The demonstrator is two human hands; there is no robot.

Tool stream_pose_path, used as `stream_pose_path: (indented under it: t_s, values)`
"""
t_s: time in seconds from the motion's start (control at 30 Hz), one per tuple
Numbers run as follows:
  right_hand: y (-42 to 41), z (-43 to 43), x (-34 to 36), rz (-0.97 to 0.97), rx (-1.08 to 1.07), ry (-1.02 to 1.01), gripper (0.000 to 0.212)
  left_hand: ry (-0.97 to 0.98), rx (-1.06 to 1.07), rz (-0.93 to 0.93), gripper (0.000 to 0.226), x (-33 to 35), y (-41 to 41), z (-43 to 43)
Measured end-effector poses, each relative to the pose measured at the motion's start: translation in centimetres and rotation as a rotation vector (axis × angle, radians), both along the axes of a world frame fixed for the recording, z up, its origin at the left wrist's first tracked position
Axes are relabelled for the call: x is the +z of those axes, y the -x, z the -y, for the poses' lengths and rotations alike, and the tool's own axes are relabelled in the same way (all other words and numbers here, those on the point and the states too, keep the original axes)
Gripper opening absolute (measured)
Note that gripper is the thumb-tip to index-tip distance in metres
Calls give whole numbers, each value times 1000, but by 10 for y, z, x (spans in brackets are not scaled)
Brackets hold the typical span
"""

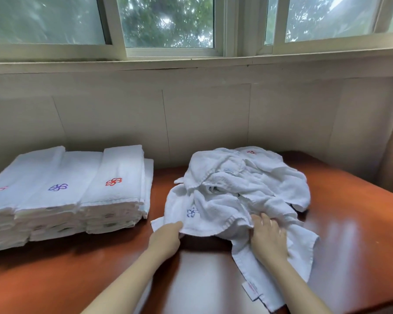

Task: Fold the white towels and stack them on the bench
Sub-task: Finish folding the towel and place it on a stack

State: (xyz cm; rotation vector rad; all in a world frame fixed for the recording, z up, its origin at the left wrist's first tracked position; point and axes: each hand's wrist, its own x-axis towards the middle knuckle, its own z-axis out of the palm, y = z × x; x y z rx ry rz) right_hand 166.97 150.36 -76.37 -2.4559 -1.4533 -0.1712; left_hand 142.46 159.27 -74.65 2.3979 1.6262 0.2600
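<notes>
You are picking the next towel out of the pile.

Your left hand point(168, 236) is gripping the front towel point(204, 214) by its hem, fingers hidden underneath; your right hand point(268, 239) is pressing flat, steadying the pile point(247, 184) mid-bench point(100, 268), probably so it separates cleanly; folded stacks point(66, 193) are waiting at the left end.

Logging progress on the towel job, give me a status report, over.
Left hand grips an edge of the unfolded towel pile; right hand presses flat on it. Folded stacks sit left on bench. Nothing blocking.
</notes>
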Motion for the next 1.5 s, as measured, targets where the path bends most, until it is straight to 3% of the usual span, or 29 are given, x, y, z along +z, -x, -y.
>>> stream_pose_path:
  t_s: [0.1, 0.2, 0.3, 0.43, 0.6, 0.73, 0.8, 0.83, 0.9, 1.0, 1.1, 1.3, 1.4, 1.5]
  values:
    - [13, 12, 3, -29, -21, -20, 59, 18, -29, 97, 8, 4, 30, 20]
    - [38, 24, 8, -78, 108, -116, 77, -49, -68, 152, 8, 25, 54, 32]
    - [65, 24, 20, -42, 256, -92, 66, -132, -74, 236, 18, 61, 63, 38]
    - [81, 9, 53, -1, 261, -44, 45, -269, -53, 254, 18, 118, 59, 36]
    - [80, 2, 82, -247, 318, 12, 24, -207, -31, 42, 23, 153, 59, 38]
    - [78, 8, 64, -173, 420, 212, 31, 57, -158, -255, 30, 137, 68, 47]
    - [79, 9, 63, -148, 434, 229, 24, 155, -209, -313, 39, 121, 70, 47]
    - [79, 9, 64, -134, 442, 225, 26, 164, -211, -302, 36, 113, 70, 46]
    - [79, 6, 64, -108, 414, 270, 59, 135, -200, -260, 26, 101, 67, 41]
    - [82, 2, 54, -163, 395, 416, 87, 100, -178, -194, 32, 90, 53, 27]
    - [76, -5, 26, -121, 405, 478, 79, 36, -192, -84, 41, 82, 25, 11]
    - [55, -33, 1, -51, 372, 358, 71, -125, -127, -48, 54, 64, -43, -34]
    - [33, -51, 12, -169, 439, 413, 74, -161, -79, -3, 68, 55, -74, -61]
    - [11, -65, 22, -340, 510, 487, 86, -186, -8, 106, 59, 49, -100, -90]
